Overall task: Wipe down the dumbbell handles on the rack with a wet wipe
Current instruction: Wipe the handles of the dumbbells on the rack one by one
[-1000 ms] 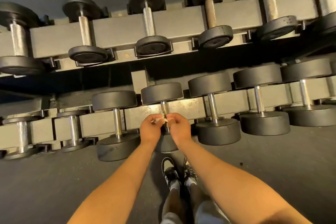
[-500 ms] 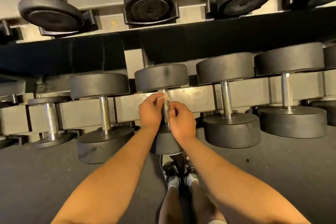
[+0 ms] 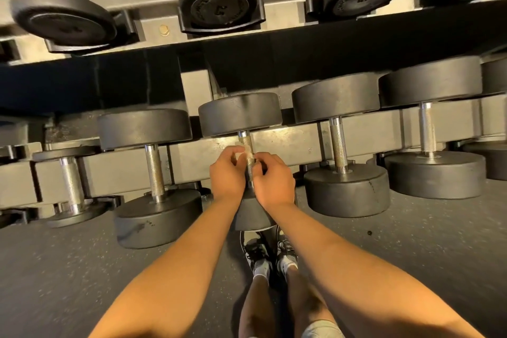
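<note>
While the left hand [image 3: 227,173] and right hand [image 3: 274,178] pinch the wipe [image 3: 243,151] against the handle [image 3: 245,141], its knurled surface may snag and tear the sheet, leaving the stretch below the grip unwiped.

Dumbbells [image 3: 346,191] along two-tier rack [image 3: 288,143]

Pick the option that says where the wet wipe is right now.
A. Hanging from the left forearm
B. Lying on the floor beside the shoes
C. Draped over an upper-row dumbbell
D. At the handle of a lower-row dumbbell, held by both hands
D: the wet wipe sits against the handle of the lower-row dumbbell, pinched between the left hand and the right hand.
</note>
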The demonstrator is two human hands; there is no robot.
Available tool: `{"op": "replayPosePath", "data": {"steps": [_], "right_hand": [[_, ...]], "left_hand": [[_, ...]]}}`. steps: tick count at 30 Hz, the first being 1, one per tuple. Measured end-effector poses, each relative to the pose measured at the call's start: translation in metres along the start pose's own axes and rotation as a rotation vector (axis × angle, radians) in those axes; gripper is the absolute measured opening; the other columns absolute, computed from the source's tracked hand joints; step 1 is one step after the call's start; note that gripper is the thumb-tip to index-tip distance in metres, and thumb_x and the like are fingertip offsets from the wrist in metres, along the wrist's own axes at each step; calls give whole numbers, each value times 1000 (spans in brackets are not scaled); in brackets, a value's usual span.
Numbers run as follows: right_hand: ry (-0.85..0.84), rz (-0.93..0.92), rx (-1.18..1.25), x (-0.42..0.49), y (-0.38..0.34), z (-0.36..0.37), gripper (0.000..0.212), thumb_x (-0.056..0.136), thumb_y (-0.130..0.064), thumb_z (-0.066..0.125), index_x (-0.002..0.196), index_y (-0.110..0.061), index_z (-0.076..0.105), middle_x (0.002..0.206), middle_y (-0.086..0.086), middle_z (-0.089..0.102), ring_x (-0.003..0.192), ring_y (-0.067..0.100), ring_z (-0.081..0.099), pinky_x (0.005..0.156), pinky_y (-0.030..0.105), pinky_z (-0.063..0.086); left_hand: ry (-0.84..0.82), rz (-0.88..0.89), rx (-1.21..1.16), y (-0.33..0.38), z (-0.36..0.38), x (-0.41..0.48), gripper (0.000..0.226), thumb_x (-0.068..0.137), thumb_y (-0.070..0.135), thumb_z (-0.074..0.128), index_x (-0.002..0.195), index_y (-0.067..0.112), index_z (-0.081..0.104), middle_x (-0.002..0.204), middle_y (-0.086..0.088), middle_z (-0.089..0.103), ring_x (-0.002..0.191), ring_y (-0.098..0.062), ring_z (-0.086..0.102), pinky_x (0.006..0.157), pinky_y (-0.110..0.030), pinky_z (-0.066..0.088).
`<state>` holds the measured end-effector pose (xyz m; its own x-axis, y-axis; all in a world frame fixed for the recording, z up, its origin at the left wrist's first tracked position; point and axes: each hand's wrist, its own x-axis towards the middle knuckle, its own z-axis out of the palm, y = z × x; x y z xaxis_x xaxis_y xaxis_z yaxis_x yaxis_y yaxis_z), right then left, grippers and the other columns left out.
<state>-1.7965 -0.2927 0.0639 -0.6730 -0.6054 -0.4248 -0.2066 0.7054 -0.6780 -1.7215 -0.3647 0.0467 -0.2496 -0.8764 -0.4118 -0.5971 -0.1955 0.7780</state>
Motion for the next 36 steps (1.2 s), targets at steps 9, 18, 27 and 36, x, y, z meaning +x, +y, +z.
{"op": "replayPosePath", "data": {"steps": [9, 18, 27, 36], "right_hand": [[5, 8, 10, 1, -1, 0, 26, 99, -22, 51, 120, -25, 67, 118, -4, 66, 92, 14, 60, 78, 28, 47], [12, -6, 4, 2, 0, 1, 27, 99, -22, 51, 121, -26, 66, 120, -4, 64, 97, 19, 63, 87, 38, 53], [-8, 1, -2, 1, -2, 0, 30, 98, -18, 50, 122, -25, 67, 120, -3, 66, 96, 17, 62, 78, 26, 43], [-109, -25, 238, 5, 0, -5, 11, 97, -27, 57, 105, -33, 56, 101, -11, 65, 89, 9, 63, 78, 34, 53]], "left_hand": [[8, 14, 27, -4, -5, -14, 17, 99, 14, 61, 109, 18, 75, 99, 6, 74, 85, -3, 65, 77, -12, 49], [11, -41, 41, 3, 0, 2, 9, 99, 16, 62, 97, 21, 69, 84, 10, 68, 74, -2, 61, 65, -13, 44], [-16, -122, 67, -10, 3, -32, 12, 96, 20, 64, 99, 23, 75, 87, 11, 74, 83, -7, 68, 80, -36, 58], [-50, -41, -88, 6, -5, -32, 18, 105, 17, 51, 113, 25, 65, 96, 13, 69, 80, 10, 62, 72, -12, 48]]}}
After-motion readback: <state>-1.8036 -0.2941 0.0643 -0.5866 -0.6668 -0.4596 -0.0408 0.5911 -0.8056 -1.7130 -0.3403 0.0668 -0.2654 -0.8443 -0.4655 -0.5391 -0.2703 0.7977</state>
